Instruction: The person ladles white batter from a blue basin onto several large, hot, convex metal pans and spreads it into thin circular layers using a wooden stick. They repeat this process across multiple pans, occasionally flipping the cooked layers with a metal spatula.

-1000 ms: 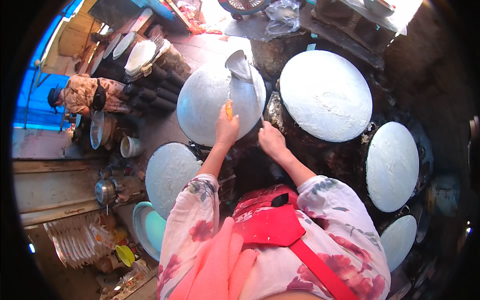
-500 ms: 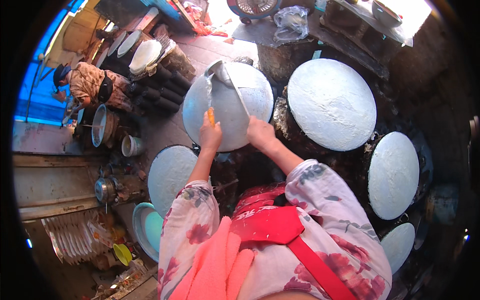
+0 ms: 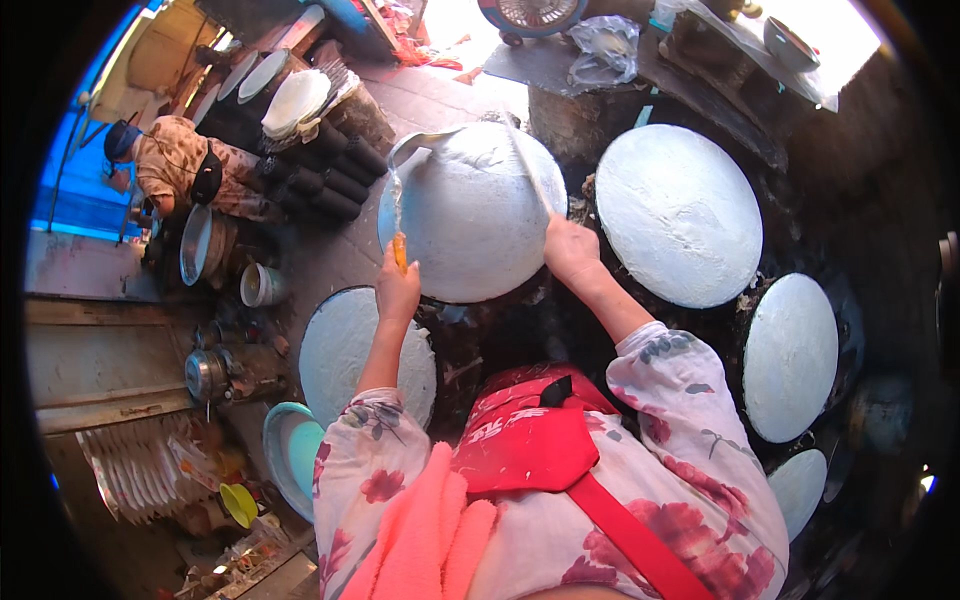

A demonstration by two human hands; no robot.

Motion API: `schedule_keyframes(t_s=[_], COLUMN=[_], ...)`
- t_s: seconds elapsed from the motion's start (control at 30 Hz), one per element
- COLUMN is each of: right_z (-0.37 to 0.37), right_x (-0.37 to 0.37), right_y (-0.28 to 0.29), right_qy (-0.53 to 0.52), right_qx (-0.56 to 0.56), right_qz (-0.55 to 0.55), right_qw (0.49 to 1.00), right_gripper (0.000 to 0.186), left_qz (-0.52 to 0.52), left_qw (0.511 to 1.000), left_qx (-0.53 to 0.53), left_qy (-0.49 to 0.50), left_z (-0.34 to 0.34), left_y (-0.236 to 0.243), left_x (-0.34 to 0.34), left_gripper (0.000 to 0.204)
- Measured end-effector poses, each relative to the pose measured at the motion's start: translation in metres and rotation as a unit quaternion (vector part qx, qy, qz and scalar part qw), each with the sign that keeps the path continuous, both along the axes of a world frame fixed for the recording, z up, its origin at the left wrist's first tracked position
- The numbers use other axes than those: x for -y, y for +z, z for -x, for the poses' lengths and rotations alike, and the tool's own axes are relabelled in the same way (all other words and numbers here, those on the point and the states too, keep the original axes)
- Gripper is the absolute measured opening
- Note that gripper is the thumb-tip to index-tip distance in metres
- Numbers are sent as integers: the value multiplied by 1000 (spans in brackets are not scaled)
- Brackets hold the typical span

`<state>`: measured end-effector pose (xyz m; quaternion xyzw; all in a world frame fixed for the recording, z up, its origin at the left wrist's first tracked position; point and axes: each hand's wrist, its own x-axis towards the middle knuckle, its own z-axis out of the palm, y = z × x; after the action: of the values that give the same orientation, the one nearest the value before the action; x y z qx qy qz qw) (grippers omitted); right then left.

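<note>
Both my hands work over a round grey griddle (image 3: 470,235) with whitish batter across its far part. My left hand (image 3: 398,288) is closed around the handle of an orange-handled tool (image 3: 399,252), whose narrow metal part is smeared white and reaches the griddle's left rim. A pale curved strip arches along the far-left rim; whether it belongs to the tool or the batter is unclear. My right hand (image 3: 573,249) grips a long, thin, pale spreading stick (image 3: 530,172), slanting over the far-right side of the griddle.
White-coated round griddles surround me: one far right (image 3: 680,215), one right (image 3: 790,358), one near left (image 3: 362,350). A turquoise basin (image 3: 292,460) stands at lower left. Black cylinders (image 3: 325,180) lie far left. Beyond them, a person (image 3: 185,165) bends over.
My right hand has moved right, and its stick has swung from the griddle's middle to its far-right side. My left hand has shifted slightly left and nearer, still holding the orange-handled tool.
</note>
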<state>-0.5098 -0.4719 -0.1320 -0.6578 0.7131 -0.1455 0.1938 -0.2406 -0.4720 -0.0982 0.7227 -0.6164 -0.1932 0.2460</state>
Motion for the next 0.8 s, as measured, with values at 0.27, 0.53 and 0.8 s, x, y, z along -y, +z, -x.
schedule_keyframes(t_s=[0.27, 0.53, 0.8], right_z=[-24, -48, -12], right_x=[13, 17, 48], right_y=[19, 10, 10], right_qy=[72, 153, 172], right_qx=[20, -12, -50], right_qz=[-3, -54, -1], right_qw=[997, 987, 984], right_gripper=[18, 21, 16], left_qz=[-21, -32, -32], left_qw=[1000, 998, 997], left_qx=[-17, -40, -45], left_qy=[6, 25, 55], left_z=[-21, -25, -42], left_y=[9, 10, 14], left_x=[-17, -32, -55], left_gripper=[54, 53, 51])
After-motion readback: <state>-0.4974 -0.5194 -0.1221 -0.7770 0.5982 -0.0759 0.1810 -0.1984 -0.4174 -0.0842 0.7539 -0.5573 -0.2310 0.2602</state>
